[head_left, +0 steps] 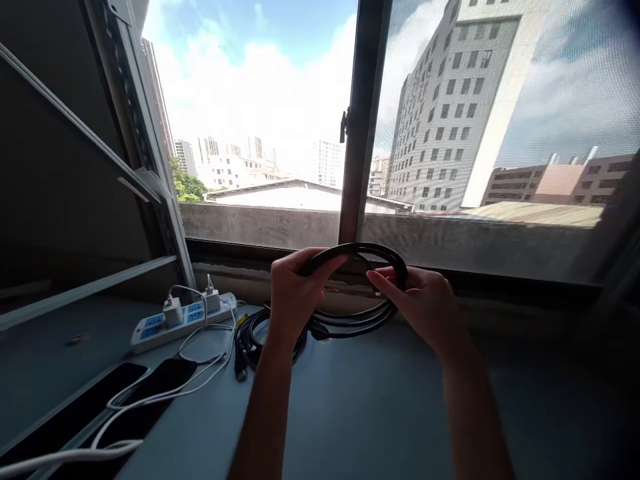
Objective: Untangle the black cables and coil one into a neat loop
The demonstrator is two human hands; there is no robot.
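Both hands (293, 290) (425, 300) grip a coiled, seemingly black cable (360, 320).

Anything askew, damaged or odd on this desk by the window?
Nothing damaged or spilled. Both hands, left hand and right hand, hold a neat black cable coil. Only untidiness: white charger leads trail loosely from the power strip across two dark phones.

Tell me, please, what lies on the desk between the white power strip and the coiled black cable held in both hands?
In the head view, a second black cable bundle lies there, between the power strip and the held coil, with thin white charger cords trailing beside it.
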